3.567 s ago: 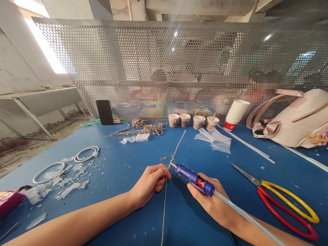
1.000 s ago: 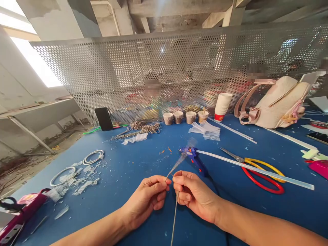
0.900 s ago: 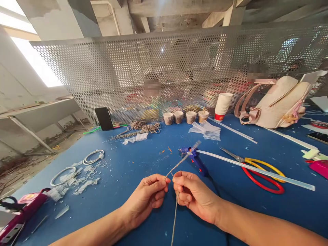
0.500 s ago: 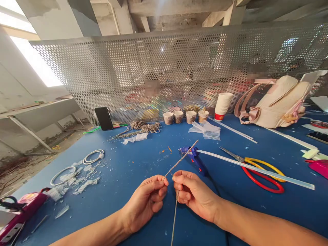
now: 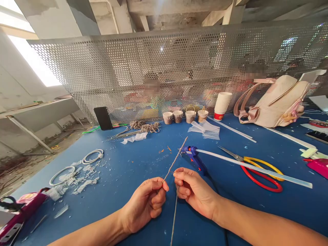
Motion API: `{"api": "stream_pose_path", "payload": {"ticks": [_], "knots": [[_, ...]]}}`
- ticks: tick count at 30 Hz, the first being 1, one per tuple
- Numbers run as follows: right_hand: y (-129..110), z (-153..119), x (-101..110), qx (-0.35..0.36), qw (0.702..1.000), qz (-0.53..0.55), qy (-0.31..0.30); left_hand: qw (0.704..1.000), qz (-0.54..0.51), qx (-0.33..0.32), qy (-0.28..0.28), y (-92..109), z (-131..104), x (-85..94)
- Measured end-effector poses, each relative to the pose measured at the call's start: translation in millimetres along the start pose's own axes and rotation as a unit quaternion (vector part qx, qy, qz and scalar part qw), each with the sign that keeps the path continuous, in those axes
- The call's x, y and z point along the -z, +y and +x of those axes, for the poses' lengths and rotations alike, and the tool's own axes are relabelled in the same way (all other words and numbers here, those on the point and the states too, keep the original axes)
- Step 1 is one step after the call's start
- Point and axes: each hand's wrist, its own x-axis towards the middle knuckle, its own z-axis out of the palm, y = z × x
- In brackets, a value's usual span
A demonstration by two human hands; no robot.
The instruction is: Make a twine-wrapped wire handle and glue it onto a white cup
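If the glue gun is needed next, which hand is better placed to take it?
Probably the right hand: the glue gun lies just beyond it, though it would have to release the cord. The left hand is farther away and grips the twisted strand.

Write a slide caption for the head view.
Left hand pinches a thin, bumpy strand while the right hand holds trailing cord, a glue gun lying beyond on the blue table.

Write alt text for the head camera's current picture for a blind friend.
A left hand pinches a thin twisted stalk while the right hand holds a cord above a blue tabletop. Nearby lie a blue glue gun with a clear glue stick and scissors; stacked paper cups stand before a perforated metal screen.
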Motion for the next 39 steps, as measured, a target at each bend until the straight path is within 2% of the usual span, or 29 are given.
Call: {"api": "stream_pose_path", "payload": {"ticks": [10,27,39], "knots": [[-0.8,-4.6,-1.3,0.001,1.000,0.005,-0.015,0.998,-0.013,-0.043,0.034,0.5,1.6,0.4],[1.3,-9.6,-2.8,-0.005,1.000,-0.012,-0.024,0.993,0.009,-0.073,0.089,-1.6,0.7,-5.6],[5.1,-9.6,-3.4,-0.014,0.999,-0.040,-0.024,0.993,0.000,-0.097,0.073,-7.7,5.3,-0.8]]}}
